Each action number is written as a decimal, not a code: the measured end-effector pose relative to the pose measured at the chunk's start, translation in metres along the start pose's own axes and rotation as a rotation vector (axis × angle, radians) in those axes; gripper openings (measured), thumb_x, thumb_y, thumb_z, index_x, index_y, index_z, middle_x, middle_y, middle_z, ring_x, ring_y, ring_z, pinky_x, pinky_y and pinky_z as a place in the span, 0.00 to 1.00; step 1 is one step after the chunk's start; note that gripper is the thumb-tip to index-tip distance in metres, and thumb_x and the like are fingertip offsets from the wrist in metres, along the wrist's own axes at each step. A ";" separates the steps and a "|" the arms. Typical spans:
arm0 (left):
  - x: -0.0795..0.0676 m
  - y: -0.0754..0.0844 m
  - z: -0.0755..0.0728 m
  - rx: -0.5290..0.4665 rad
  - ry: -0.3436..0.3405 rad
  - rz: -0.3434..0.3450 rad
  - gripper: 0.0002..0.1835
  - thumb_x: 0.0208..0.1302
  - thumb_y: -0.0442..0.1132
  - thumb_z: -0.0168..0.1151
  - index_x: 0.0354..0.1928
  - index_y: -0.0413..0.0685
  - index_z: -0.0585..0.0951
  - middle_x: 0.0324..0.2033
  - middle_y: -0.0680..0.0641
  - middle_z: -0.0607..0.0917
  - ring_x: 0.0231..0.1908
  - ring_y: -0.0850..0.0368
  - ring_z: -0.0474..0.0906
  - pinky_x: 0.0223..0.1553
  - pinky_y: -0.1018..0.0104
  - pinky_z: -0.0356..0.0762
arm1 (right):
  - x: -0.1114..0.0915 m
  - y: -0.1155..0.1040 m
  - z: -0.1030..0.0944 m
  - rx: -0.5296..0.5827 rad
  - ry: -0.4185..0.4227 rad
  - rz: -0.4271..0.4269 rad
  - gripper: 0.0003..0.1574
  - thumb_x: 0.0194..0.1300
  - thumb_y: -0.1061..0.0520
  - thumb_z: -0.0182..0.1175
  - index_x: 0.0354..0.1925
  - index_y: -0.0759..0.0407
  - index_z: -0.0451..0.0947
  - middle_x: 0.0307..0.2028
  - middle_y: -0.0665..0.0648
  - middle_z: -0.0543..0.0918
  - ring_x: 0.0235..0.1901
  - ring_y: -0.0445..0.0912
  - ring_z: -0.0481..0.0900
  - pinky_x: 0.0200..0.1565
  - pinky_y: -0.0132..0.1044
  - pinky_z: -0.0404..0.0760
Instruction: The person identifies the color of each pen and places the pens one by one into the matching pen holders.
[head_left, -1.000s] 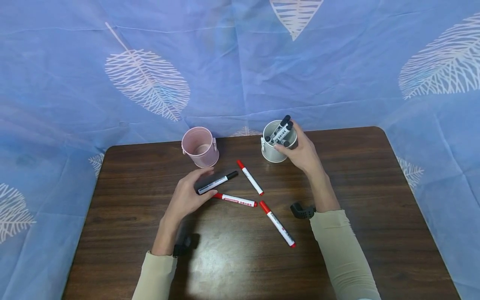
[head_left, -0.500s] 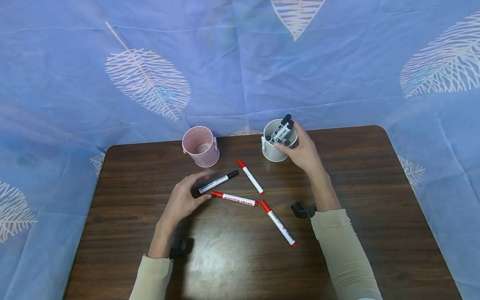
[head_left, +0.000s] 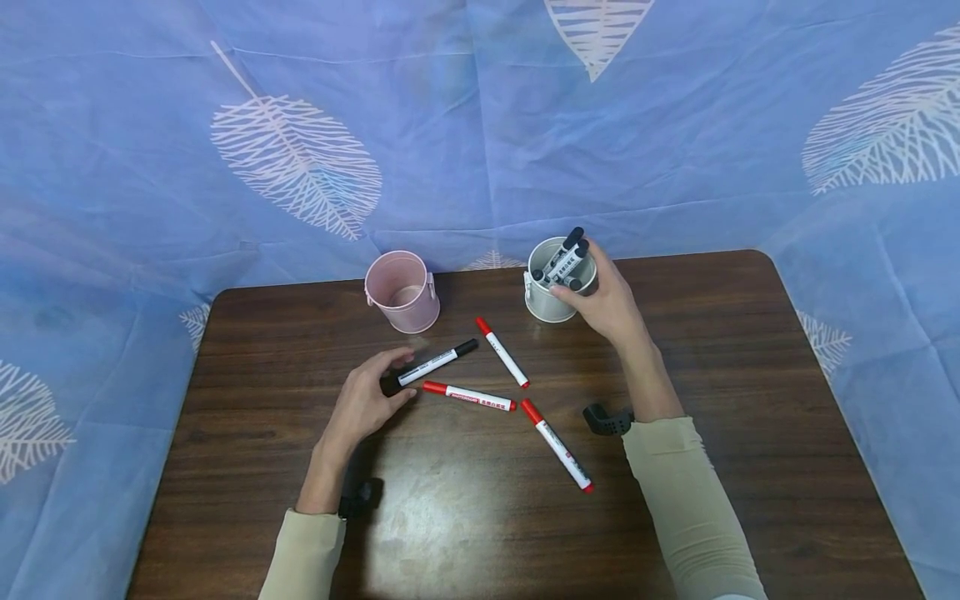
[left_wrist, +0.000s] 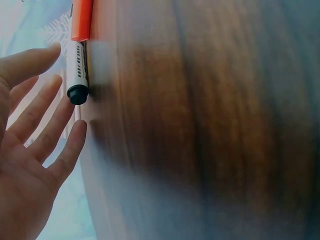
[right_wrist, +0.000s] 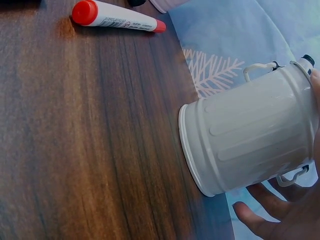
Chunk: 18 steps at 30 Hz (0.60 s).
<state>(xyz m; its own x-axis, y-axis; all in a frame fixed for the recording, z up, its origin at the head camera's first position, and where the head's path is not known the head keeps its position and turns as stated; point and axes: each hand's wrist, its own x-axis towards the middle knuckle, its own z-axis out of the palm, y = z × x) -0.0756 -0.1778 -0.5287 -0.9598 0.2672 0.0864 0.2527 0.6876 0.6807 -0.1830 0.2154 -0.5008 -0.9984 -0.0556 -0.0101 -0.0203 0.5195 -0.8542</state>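
Drawing back slightly toward the lower left of the head view: left hand [head_left: 363, 402], its thumb now clear of the cap of the middle red marker [head_left: 472, 397], which it overlapped a second ago. Loose markers and buckets unmoved. Meaning, as judged: the hand is centred on the black marker [head_left: 435, 365], pick-up not yet made.

Left grip: wide, fingers spread, holding nothing.

Black marker: left of centre, aslant on the table [head_left: 750, 375], lower-left end in the gap between thumb and fingers; upper left of the left wrist view, dark end just beside the fingertips.

Upper red marker [head_left: 504, 357]: centre. Lower red marker [head_left: 558, 448]: below and right of it.

Pink bucket [head_left: 408, 318]: above the left hand, upright.

White bucket [head_left: 547, 308]: right of upper centre, upright, containing black-ended markers [head_left: 562, 265].

Right hand [head_left: 611, 308]: at that rim; whether gripping bucket or markers, cannot tell.
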 end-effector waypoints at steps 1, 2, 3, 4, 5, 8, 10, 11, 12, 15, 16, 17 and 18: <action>0.000 -0.001 0.000 0.000 0.000 -0.002 0.33 0.51 0.34 0.78 0.61 0.50 0.78 0.51 0.50 0.85 0.51 0.54 0.80 0.53 0.54 0.76 | 0.000 0.000 0.000 -0.001 0.000 0.000 0.59 0.57 0.38 0.71 0.78 0.39 0.50 0.73 0.58 0.61 0.72 0.58 0.58 0.65 0.64 0.59; 0.000 -0.001 0.001 0.001 -0.001 -0.004 0.33 0.51 0.34 0.78 0.61 0.50 0.78 0.51 0.50 0.85 0.50 0.54 0.80 0.53 0.54 0.76 | 0.000 0.000 0.000 -0.001 0.000 0.000 0.59 0.57 0.38 0.71 0.78 0.39 0.50 0.73 0.58 0.61 0.72 0.58 0.58 0.65 0.64 0.59; 0.000 -0.002 0.001 0.003 -0.001 -0.005 0.33 0.51 0.34 0.78 0.61 0.50 0.78 0.51 0.50 0.85 0.50 0.54 0.80 0.53 0.54 0.77 | 0.000 0.000 0.000 -0.002 -0.001 0.000 0.59 0.57 0.38 0.71 0.78 0.39 0.50 0.73 0.58 0.61 0.72 0.58 0.58 0.65 0.64 0.59; 0.001 -0.002 0.001 0.006 -0.002 -0.008 0.33 0.51 0.34 0.78 0.61 0.51 0.78 0.50 0.51 0.85 0.50 0.55 0.80 0.53 0.54 0.77 | 0.000 0.000 0.001 -0.002 0.000 -0.002 0.59 0.57 0.38 0.71 0.78 0.39 0.50 0.73 0.58 0.61 0.72 0.58 0.58 0.65 0.64 0.59; 0.001 -0.003 0.002 0.009 -0.002 -0.008 0.33 0.50 0.34 0.79 0.61 0.51 0.78 0.50 0.51 0.85 0.49 0.55 0.80 0.52 0.55 0.77 | 0.000 0.000 0.001 -0.002 0.001 -0.001 0.59 0.57 0.38 0.71 0.78 0.39 0.50 0.73 0.58 0.61 0.72 0.58 0.58 0.65 0.64 0.59; 0.002 -0.005 0.002 0.014 -0.003 -0.003 0.33 0.50 0.33 0.79 0.60 0.51 0.79 0.50 0.52 0.85 0.48 0.56 0.81 0.52 0.56 0.77 | 0.000 0.000 0.001 -0.005 0.001 0.009 0.59 0.57 0.38 0.71 0.78 0.38 0.49 0.73 0.58 0.61 0.72 0.58 0.58 0.66 0.64 0.59; 0.003 -0.006 0.002 0.013 0.002 0.011 0.32 0.49 0.31 0.79 0.59 0.50 0.79 0.50 0.51 0.85 0.47 0.55 0.81 0.51 0.56 0.78 | 0.000 -0.001 0.001 -0.006 0.003 0.020 0.59 0.57 0.37 0.71 0.78 0.37 0.49 0.73 0.57 0.61 0.72 0.58 0.58 0.66 0.64 0.59; 0.003 -0.006 0.003 0.012 0.004 0.020 0.32 0.49 0.30 0.78 0.59 0.49 0.80 0.49 0.50 0.85 0.46 0.55 0.82 0.50 0.55 0.78 | 0.000 -0.001 0.001 -0.007 0.002 0.029 0.60 0.57 0.37 0.71 0.78 0.36 0.49 0.73 0.57 0.61 0.72 0.58 0.58 0.66 0.64 0.58; 0.003 -0.007 0.003 0.012 0.008 0.028 0.31 0.49 0.29 0.78 0.58 0.48 0.81 0.49 0.50 0.85 0.45 0.54 0.82 0.48 0.55 0.79 | 0.000 -0.001 0.001 -0.009 0.002 0.034 0.60 0.57 0.37 0.71 0.78 0.36 0.49 0.73 0.57 0.61 0.72 0.57 0.57 0.66 0.64 0.58; 0.005 -0.010 0.005 0.008 0.015 0.048 0.28 0.49 0.26 0.76 0.55 0.45 0.82 0.46 0.48 0.85 0.41 0.54 0.82 0.44 0.54 0.79 | -0.001 -0.001 0.000 -0.007 0.002 0.041 0.60 0.57 0.37 0.71 0.78 0.35 0.48 0.74 0.57 0.61 0.72 0.57 0.57 0.67 0.63 0.58; 0.005 -0.011 0.006 0.006 0.016 0.048 0.27 0.50 0.26 0.76 0.54 0.45 0.83 0.45 0.48 0.85 0.40 0.54 0.82 0.43 0.55 0.79 | -0.001 -0.001 0.000 -0.007 0.002 0.042 0.60 0.57 0.37 0.71 0.78 0.35 0.48 0.74 0.57 0.60 0.72 0.57 0.57 0.66 0.63 0.58; 0.005 -0.012 0.006 0.007 0.016 0.048 0.26 0.50 0.25 0.75 0.54 0.46 0.83 0.44 0.48 0.85 0.40 0.55 0.81 0.42 0.55 0.79 | 0.000 -0.001 0.000 -0.006 0.002 0.039 0.60 0.58 0.37 0.71 0.78 0.35 0.48 0.74 0.57 0.61 0.72 0.57 0.57 0.66 0.63 0.58; 0.006 -0.012 0.007 0.006 0.016 0.046 0.26 0.50 0.25 0.75 0.54 0.46 0.83 0.44 0.48 0.85 0.39 0.55 0.81 0.41 0.55 0.79 | 0.000 -0.001 0.000 -0.005 0.003 0.034 0.60 0.58 0.37 0.71 0.78 0.35 0.48 0.73 0.57 0.61 0.72 0.57 0.58 0.66 0.63 0.59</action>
<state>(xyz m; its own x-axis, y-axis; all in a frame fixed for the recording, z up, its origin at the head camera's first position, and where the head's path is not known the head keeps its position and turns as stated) -0.0834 -0.1802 -0.5414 -0.9491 0.2876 0.1288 0.2968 0.6788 0.6717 -0.1827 0.2146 -0.5002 -0.9987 -0.0352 -0.0379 0.0138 0.5253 -0.8508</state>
